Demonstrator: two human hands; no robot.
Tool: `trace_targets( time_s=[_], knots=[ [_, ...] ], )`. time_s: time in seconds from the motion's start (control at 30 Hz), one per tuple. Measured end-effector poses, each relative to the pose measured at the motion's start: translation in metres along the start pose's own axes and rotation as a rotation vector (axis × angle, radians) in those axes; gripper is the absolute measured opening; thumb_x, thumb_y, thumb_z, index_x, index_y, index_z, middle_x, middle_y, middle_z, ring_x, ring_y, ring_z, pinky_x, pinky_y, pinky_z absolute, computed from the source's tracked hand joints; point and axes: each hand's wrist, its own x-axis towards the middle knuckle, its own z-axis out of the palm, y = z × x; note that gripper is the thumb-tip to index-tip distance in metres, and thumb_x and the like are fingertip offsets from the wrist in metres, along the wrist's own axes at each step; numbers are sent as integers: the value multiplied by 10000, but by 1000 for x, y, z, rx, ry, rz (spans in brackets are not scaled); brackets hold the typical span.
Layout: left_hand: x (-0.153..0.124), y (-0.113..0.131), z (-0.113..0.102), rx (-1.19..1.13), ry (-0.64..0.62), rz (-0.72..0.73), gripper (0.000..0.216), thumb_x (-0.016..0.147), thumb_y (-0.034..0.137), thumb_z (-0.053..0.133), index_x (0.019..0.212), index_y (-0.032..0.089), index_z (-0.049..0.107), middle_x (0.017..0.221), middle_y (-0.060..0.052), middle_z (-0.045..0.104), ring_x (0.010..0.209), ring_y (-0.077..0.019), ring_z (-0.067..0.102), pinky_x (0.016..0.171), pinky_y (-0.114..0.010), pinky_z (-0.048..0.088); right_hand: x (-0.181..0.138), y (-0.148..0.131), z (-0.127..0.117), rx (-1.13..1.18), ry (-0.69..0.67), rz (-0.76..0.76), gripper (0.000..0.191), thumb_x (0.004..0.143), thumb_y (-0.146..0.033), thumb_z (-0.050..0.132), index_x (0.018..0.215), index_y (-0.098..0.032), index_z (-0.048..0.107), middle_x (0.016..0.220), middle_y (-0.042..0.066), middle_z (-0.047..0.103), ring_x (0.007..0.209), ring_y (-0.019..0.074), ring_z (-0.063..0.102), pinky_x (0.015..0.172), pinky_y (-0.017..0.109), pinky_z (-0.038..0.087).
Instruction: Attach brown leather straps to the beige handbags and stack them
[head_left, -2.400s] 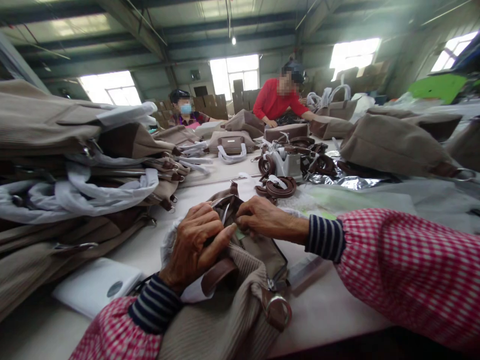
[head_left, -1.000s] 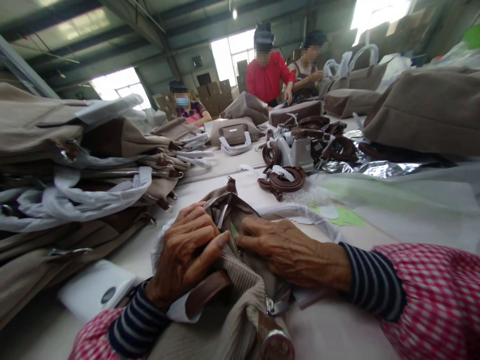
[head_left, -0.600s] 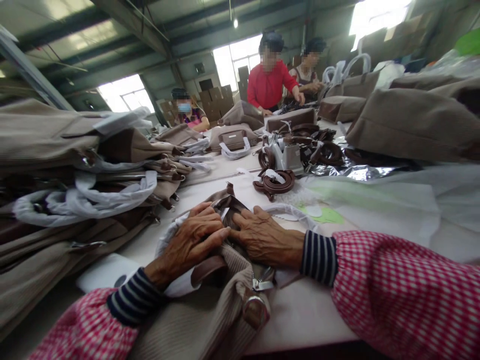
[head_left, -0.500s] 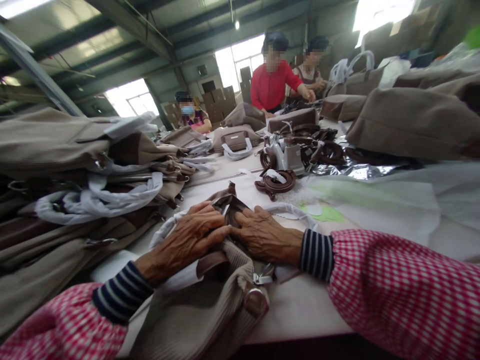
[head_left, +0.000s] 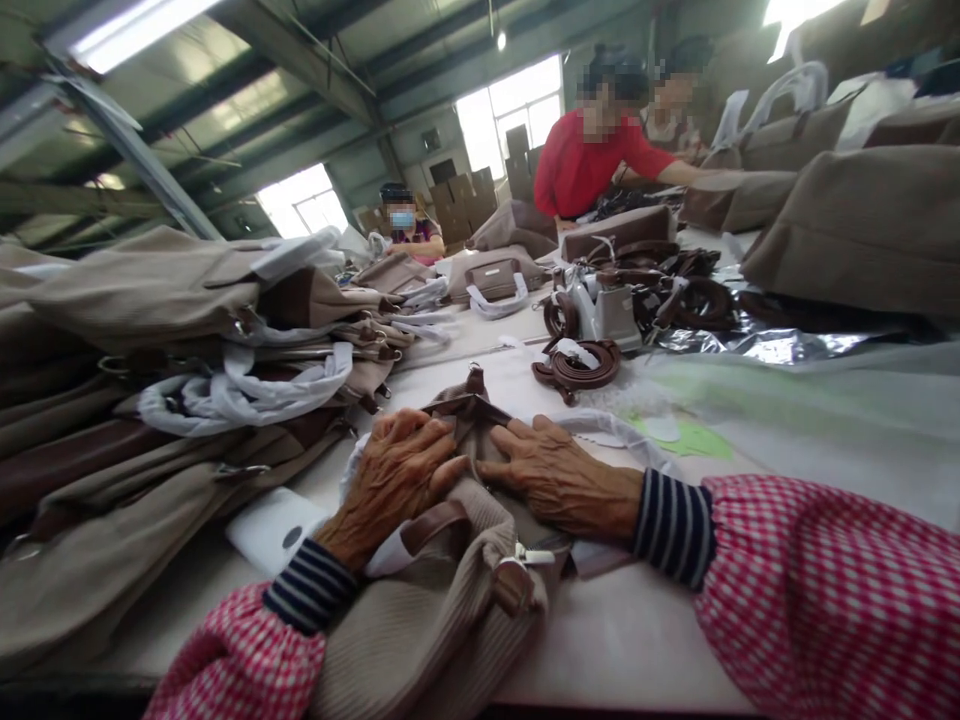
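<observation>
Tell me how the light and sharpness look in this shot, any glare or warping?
Head view: windows blow out white; the silver foil glints; left hand and right hand on the beige bag are sharp; the bag stack and roof beams bow with wide-angle distortion.

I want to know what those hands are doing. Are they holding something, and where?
Both the left hand and the right hand press flat on the beige bag, at its zipper top. Neither clearly grips it.
</observation>
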Motion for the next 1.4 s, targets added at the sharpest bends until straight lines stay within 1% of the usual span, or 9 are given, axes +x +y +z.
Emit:
trace_targets(
  time_s=[0.17,0.43,0.67,0.8,1.0,1.1,1.2,1.3,1.4],
  knots=[
    [-6,2,6,-98,78,-41,301,1066,283,468,965,224,745,1150,-51,753,1092,-282,525,934,-445,367,1,0,-1,65,5,15,229,1009,-183,541,1157,-262,698,1105,71,586,961,246,465,821,399,326],
    [-7,2,4,-142,85,-64,328,1077,311,439,980,222,739,1174,-56,752,1108,-292,521,958,-459,367,5,-4,-4,353,82,118,170,943,-138,619,1054,-174,742,1003,51,674,940,201,556,844,360,376],
    [-8,3,4,-180,74,-90,356,1091,346,425,972,224,737,1163,-47,759,1106,-289,519,974,-471,340,3,-9,-12,347,52,99,81,922,-132,668,923,-152,746,923,46,668,899,191,574,813,336,389],
    [-6,3,-2,-376,29,-82,411,1112,383,377,993,241,744,1155,-18,754,1135,-263,501,1021,-464,303,4,-10,-9,311,32,76,85,964,-159,644,905,-157,704,961,44,674,903,186,575,809,338,379],
    [3,-3,-24,-645,-97,-80,297,1078,359,514,955,247,761,1085,2,761,1201,-233,525,1093,-417,332,2,-7,1,251,100,-64,147,1013,-164,513,898,-157,605,946,69,644,827,188,526,735,327,380],
    [11,-2,-48,-636,-182,10,236,1056,362,572,961,256,761,1043,8,760,1280,-222,538,1140,-389,340,-1,-7,-2,266,83,-104,171,1037,-191,449,978,-141,601,987,104,643,849,206,538,762,339,418],
    [20,5,-75,-625,-245,115,232,1060,361,568,965,267,758,1023,22,772,1171,-200,625,1171,-393,310,-3,-10,-5,288,88,-131,177,1039,-237,461,1072,-134,601,1037,119,656,884,216,564,793,350,439],
    [24,14,-93,-693,-303,163,243,1049,336,590,870,254,733,910,35,762,1025,-179,657,1112,-356,365,-3,-13,-1,235,59,-61,197,1044,-277,470,1043,-139,612,972,99,663,798,206,566,716,340,421],
    [17,23,-92,-831,-287,61,227,1022,327,618,842,258,737,920,22,733,980,-169,641,924,-294,477,3,-13,4,64,18,89,212,1039,-225,445,971,-132,623,866,86,657,709,201,557,633,337,362]
  ],
)
